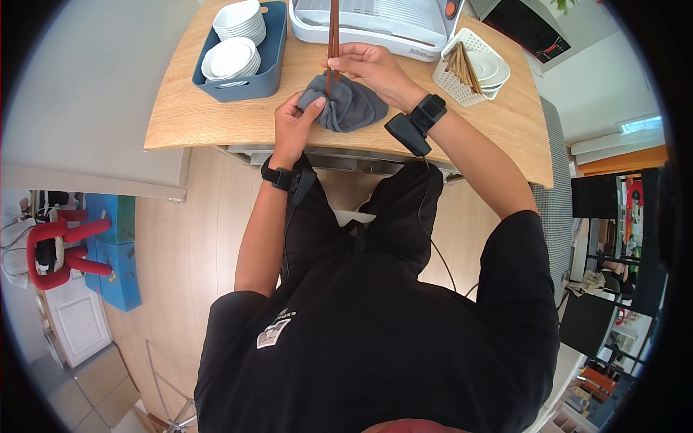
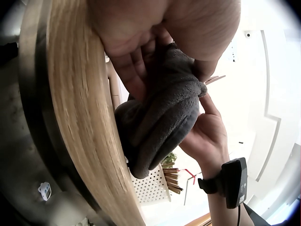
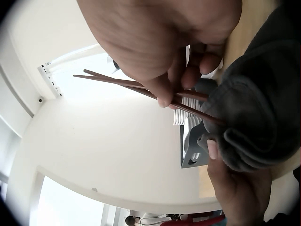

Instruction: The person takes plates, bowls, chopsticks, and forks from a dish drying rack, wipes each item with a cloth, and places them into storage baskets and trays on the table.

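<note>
A pair of reddish-brown chopsticks point(image 1: 333, 36) stands upright over the table, pinched between thumb and fingers of my right hand point(image 1: 375, 71). Their lower ends go into a dark grey cloth point(image 1: 350, 108), which hides the tips. My left hand point(image 1: 294, 124) grips the cloth at its left side, thumb on top near the chopsticks. In the right wrist view the two chopsticks point(image 3: 141, 89) cross slightly and the left thumb point(image 3: 213, 149) lies on a fold. The left wrist view shows the bunched cloth point(image 2: 164, 113) hanging from the left fingers beside the table edge.
A blue-grey bin point(image 1: 271, 61) with stacked white bowls point(image 1: 234, 58) stands at the left. At the back is a white dish rack point(image 1: 375, 22). On the right, a white perforated basket point(image 1: 451, 79) holds wooden chopsticks point(image 1: 462, 66) and white plates point(image 1: 487, 66). The wooden tabletop point(image 1: 180, 119) ends near my lap.
</note>
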Action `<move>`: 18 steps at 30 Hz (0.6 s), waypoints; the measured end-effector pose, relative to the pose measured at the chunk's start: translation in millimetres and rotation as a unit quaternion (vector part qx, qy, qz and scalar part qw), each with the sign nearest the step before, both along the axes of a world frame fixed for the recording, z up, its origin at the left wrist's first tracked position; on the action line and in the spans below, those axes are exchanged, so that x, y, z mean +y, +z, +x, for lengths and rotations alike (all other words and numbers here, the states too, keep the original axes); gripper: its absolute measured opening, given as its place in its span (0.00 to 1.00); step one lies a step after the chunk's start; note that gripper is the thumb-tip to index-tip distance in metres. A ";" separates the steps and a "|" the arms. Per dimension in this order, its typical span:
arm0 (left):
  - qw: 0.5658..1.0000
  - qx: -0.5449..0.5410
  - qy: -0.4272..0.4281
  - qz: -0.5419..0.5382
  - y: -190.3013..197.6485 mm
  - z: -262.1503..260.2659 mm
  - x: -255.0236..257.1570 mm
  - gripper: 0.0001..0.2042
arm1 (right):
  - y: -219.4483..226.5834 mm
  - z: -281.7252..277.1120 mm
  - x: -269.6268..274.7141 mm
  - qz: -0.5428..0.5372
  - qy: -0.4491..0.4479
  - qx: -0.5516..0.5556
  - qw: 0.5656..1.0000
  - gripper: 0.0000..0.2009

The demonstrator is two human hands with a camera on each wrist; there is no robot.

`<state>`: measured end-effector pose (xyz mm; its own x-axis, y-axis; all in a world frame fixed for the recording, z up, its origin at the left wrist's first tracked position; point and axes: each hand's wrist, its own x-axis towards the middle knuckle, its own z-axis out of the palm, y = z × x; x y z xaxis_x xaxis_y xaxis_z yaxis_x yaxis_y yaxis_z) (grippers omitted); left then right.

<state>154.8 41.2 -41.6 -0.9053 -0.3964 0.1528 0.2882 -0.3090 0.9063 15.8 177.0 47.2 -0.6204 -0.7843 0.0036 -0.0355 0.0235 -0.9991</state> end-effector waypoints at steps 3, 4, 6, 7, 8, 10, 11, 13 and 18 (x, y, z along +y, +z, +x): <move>1.000 0.002 0.003 0.000 -0.7 -0.6 1.0 0.14 | -2.0 9.2 -0.3 -0.030 0.011 0.016 0.999 0.12; 1.000 0.003 0.006 0.000 -0.5 -0.5 1.1 0.14 | -3.1 11.0 -1.2 -0.014 0.002 0.040 0.999 0.11; 1.000 0.001 0.002 -0.001 0.9 0.3 1.2 0.14 | -3.5 13.2 -2.0 0.000 -0.006 0.065 0.998 0.09; 1.000 -0.001 -0.001 -0.001 0.7 0.6 0.9 0.14 | -3.0 14.3 -2.5 0.010 0.003 0.084 0.996 0.08; 1.000 -0.002 0.000 -0.002 -0.1 0.6 0.5 0.14 | -2.0 15.3 -3.2 0.019 0.013 0.103 0.994 0.07; 1.000 -0.008 -0.004 -0.019 -1.4 0.3 -0.5 0.14 | 0.5 17.4 -4.2 0.019 0.004 0.105 0.994 0.06; 1.000 -0.007 -0.004 -0.020 -0.6 0.5 -0.8 0.14 | 2.0 18.3 -4.3 0.019 -0.006 0.107 0.994 0.06; 1.000 -0.009 -0.007 -0.015 1.8 1.4 0.2 0.14 | 5.0 19.0 -4.2 0.025 0.000 0.124 0.992 0.07; 1.000 -0.008 -0.006 -0.014 2.2 2.0 1.0 0.14 | 15.0 22.9 -6.0 0.045 -0.020 0.098 0.994 0.13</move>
